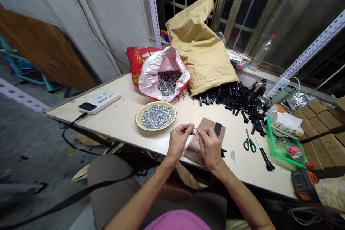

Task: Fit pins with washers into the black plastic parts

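Observation:
My left hand [178, 141] and my right hand [212, 147] meet above the near edge of the table, fingertips pinched close together. Between them shows a small shiny metal piece [195, 128], too small to name. Beneath my right hand lies a brown board [194, 147] with a black flat piece [218, 128] on its far end. To the left of my hands stands a yellowish bowl [138, 118] full of small silvery metal parts [157, 116]. Behind it an open red-and-white sack [147, 79] holds long thin metal pins or screws [168, 82].
A big tan paper bag [207, 54] leans behind a heap of black plastic parts [234, 97]. Green-handled scissors [249, 142], a black-handled tool [265, 156] and a green basket [273, 151] lie right. A white power bank [101, 102] sits left; cardboard boxes [323, 147] are stacked far right.

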`<state>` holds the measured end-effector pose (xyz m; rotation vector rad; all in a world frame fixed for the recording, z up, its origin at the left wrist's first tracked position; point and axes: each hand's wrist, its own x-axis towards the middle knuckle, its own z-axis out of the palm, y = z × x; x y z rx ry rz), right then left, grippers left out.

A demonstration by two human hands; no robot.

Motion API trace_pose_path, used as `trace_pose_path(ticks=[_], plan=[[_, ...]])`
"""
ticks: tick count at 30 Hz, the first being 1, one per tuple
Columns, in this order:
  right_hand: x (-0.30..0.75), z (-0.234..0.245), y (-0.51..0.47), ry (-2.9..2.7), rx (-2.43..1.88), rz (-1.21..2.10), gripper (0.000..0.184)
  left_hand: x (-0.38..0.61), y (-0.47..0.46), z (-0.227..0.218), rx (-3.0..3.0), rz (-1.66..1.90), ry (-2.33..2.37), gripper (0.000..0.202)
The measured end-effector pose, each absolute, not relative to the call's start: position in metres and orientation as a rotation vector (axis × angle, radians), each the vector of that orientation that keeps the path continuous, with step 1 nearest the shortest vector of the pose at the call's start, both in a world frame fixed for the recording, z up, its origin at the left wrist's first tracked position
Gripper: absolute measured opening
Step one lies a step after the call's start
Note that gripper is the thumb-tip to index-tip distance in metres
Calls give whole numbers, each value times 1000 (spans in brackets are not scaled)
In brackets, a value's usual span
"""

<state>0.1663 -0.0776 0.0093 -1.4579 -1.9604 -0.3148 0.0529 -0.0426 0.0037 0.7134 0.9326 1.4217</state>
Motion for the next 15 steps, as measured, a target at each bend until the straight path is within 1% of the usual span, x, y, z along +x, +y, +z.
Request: trace_pose_path(ticks=[6, 12, 15], plan=[[170, 6, -81, -1929, -1504, -561, 24, 52, -41, 3, 889, 1368, 990, 27], [178, 3, -83, -1960, -1525, -636, 25, 52, -38, -3, 861, 1192, 935, 32], [183, 0, -85, -1972, -1512, -675, 27, 55, -39, -9, 891, 1138, 939, 31]])
